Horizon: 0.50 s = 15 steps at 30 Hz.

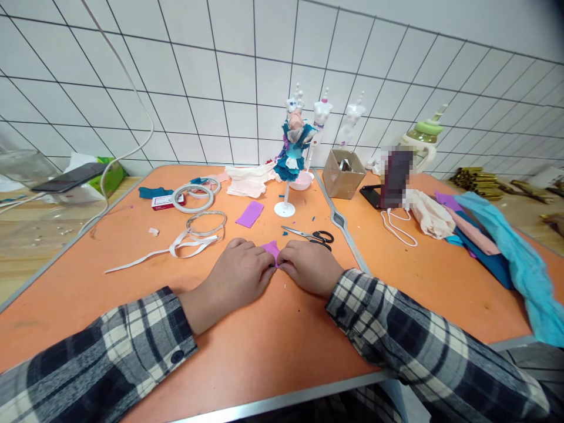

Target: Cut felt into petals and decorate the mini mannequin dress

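A small piece of purple crepe paper [272,249] lies between my two hands near the middle of the orange table. My left hand [240,271] pinches its left and lower side, fingers closed. From the right, my right hand [309,265] grips its lower right edge with bent fingers. Just beyond my right hand are scissors [304,234] with black handles, blades pointing left. A flat purple strip [249,214] rests farther back. Behind it stands a mini dress form [291,141] on a white base, dressed in teal, pink and grey ruffles.
Tape rolls [192,198] and a loose white ribbon [145,262] lie at left. A cardboard box [343,174], a phone [395,179] and a green-lidded bottle [423,138] stand at back right. Blue crepe paper [513,252] hangs over the right edge. A seam [338,218] crosses the table.
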Tool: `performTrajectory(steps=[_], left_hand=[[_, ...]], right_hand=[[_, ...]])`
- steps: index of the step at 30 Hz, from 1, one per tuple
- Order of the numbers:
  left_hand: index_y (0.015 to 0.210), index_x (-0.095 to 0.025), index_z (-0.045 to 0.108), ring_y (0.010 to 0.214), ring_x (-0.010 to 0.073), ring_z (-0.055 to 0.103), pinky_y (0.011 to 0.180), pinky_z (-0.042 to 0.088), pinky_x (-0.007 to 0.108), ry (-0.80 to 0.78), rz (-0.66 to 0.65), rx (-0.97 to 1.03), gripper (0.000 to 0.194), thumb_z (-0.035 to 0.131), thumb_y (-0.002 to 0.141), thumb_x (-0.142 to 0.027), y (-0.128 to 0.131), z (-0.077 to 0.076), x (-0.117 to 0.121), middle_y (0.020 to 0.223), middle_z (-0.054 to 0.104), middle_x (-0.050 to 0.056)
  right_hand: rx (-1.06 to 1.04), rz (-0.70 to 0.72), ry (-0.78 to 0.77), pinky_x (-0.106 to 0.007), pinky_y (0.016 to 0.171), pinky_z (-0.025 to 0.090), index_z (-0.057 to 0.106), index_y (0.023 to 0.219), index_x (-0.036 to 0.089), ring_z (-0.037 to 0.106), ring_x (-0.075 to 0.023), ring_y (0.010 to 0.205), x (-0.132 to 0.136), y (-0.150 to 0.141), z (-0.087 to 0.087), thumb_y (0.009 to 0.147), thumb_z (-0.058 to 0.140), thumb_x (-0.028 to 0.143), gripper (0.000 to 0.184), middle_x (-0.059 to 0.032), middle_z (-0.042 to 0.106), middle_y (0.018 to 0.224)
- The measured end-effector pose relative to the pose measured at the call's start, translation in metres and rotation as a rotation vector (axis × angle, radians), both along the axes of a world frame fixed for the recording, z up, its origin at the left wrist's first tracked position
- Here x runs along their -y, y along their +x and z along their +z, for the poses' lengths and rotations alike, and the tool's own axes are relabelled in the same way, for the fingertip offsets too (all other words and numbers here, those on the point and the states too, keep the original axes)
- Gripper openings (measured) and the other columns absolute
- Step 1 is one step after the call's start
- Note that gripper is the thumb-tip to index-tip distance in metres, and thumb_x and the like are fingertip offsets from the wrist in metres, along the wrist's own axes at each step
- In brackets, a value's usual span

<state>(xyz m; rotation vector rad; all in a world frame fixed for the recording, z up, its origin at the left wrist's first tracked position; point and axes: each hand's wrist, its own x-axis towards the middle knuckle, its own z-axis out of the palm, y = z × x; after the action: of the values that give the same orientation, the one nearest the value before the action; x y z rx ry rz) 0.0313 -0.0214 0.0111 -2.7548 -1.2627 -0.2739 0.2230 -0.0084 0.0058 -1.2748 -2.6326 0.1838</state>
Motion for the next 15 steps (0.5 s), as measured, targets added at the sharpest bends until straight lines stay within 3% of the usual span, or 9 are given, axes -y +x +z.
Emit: performTrajectory(steps=[4,15], left_hand=[[0.084,-0.021,0.068,0.077,0.0219,0.063,0.078,0.037,0.04,0.013,-0.017,0.017,0.02,0.051,0.091,-0.026,0.0002,0.0005,-0.0004,0.078,0.073,0.002],[0.088,-0.019,0.069,0.078,0.0237,0.065,0.082,0.039,0.042,0.023,0.016,0.019,0.021,0.051,0.091,-0.03,-0.0005,-0.0002,-0.0003,0.078,0.073,0.005]], right_hand=[[0.021,-0.014,-0.007,-0.028,0.064,0.032,0.067,0.1,0.025,0.06,-0.0164,0.088,-0.0011,0.0006,0.0004,0.094,0.053,0.032,0.017,-0.0013,0.067,0.095],[0.037,-0.006,-0.023,-0.028,0.067,0.034,0.071,0.095,0.025,0.061,-0.0161,0.089,-0.0016,-0.0001,0.0005,0.096,0.051,0.031,0.021,-0.0018,0.068,0.091]])
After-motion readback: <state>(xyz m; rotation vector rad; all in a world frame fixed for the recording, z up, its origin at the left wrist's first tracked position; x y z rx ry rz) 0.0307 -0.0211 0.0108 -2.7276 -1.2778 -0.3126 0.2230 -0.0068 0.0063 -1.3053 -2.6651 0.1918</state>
